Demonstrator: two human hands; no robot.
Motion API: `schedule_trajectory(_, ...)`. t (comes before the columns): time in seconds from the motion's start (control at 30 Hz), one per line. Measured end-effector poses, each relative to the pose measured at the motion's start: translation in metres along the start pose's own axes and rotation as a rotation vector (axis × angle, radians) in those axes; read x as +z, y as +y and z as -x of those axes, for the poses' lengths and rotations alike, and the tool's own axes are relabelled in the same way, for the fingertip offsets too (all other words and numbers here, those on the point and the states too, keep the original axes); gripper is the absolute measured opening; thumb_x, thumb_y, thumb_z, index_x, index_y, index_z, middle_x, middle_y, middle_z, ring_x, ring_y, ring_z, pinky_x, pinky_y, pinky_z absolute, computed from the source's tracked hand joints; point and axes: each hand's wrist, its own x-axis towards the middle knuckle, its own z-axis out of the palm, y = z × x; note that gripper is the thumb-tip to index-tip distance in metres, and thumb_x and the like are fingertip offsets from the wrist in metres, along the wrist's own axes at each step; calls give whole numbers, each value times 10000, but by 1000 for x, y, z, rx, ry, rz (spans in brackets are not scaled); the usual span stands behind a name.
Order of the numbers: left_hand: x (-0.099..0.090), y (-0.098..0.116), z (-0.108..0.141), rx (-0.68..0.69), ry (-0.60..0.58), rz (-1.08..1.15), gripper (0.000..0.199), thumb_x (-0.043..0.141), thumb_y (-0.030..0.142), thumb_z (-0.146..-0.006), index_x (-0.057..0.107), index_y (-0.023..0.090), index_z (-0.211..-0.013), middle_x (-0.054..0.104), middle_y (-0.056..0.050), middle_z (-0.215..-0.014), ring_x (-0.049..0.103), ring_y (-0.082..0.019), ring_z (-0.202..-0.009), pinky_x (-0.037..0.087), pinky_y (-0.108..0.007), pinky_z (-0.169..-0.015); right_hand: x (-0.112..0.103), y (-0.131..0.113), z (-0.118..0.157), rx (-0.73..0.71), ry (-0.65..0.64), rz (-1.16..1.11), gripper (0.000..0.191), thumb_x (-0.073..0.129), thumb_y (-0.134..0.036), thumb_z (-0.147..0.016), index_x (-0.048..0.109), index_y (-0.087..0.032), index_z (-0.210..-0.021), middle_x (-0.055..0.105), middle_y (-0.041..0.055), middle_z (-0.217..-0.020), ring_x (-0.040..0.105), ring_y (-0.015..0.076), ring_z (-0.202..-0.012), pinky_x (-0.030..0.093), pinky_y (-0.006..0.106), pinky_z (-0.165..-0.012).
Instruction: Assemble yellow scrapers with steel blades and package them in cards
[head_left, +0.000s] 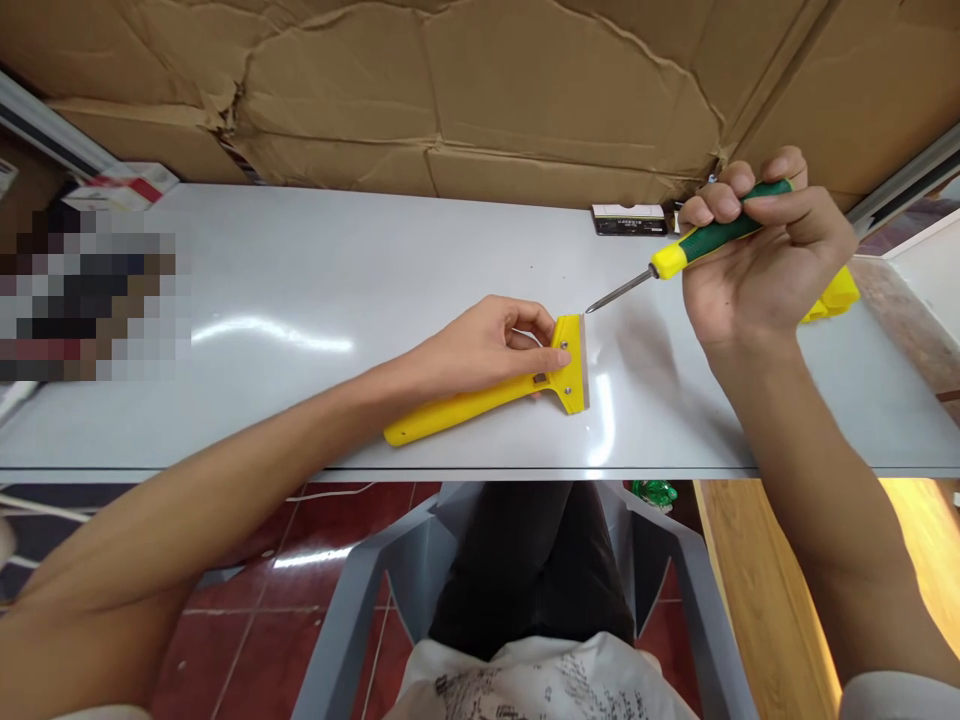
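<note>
A yellow scraper point(465, 413) lies low over the white table, its wide head to the right with a thin metal blade along the edge and two screws in its face. My left hand point(499, 345) grips it near the head, thumb on top by the upper screw and fingers behind. In my right hand point(765, 250) is a screwdriver point(712, 237) with a green and yellow handle. Its shaft slants down to the left, and the tip appears close to the top corner of the blade; whether they touch I cannot tell.
A small black and white box point(630, 220) rests at the table's back edge, before a cardboard sheet point(525, 90). Behind my right wrist sits a yellow object point(836, 295). At the far left is a white and red box point(127, 187). The white table point(262, 270) ends close to my lap.
</note>
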Motion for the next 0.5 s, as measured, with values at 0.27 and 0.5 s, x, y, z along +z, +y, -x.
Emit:
schedule_trajectory(0.27, -10, 2, 4, 187, 297, -306, 314, 730, 531, -982, 684, 220, -981, 788, -34, -1055, 723, -161, -740, 521, -283, -647, -1, 2, 2, 8, -39, 11, 320, 570, -79, -618, 394, -255, -820, 471, -27, -765, 460, 116, -633, 469, 293, -634)
schedule_trajectory(0.5, -9, -29, -14, 590, 429, -840, 227, 522, 396, -1082, 677, 231, -1071, 799, -50, -1002, 712, -182, -780, 499, -317, -705, -1, 1, 0, 11, -18, -6, 328, 557, -69, -592, 402, -240, -825, 465, -33, -755, 451, 96, -625, 455, 264, -614)
